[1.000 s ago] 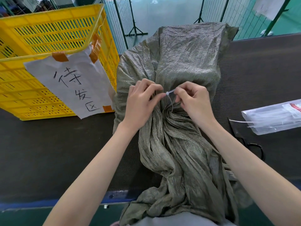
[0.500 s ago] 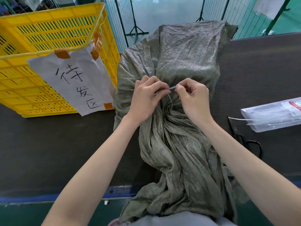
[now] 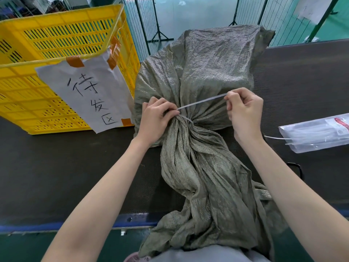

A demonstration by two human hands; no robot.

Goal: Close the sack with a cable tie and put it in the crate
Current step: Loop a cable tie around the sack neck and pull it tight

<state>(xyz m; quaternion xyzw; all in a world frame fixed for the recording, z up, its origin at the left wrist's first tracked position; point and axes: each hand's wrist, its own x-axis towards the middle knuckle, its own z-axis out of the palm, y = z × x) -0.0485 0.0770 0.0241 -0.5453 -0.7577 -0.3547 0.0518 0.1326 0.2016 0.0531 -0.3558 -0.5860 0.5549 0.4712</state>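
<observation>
Right hand (image 3: pixel 243 112) pinched on cable tie (image 3: pixel 203 101) tail, drawn taut to the right. Left hand (image 3: pixel 155 120) clamped on tie head at gathered neck of sack (image 3: pixel 204 72). Sack lying on dark table (image 3: pixel 56 167), just beside yellow crate (image 3: pixel 47 53) w/ paper label (image 3: pixel 90 95).

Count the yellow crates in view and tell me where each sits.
1. The yellow crate stands on the dark table, left of the sack, with a handwritten paper sign taped to its near corner. Others may lie outside the frame.

Crate (image 3: pixel 62 59) left of sack (image 3: pixel 207 72), on table (image 3: pixel 56 176).
</observation>
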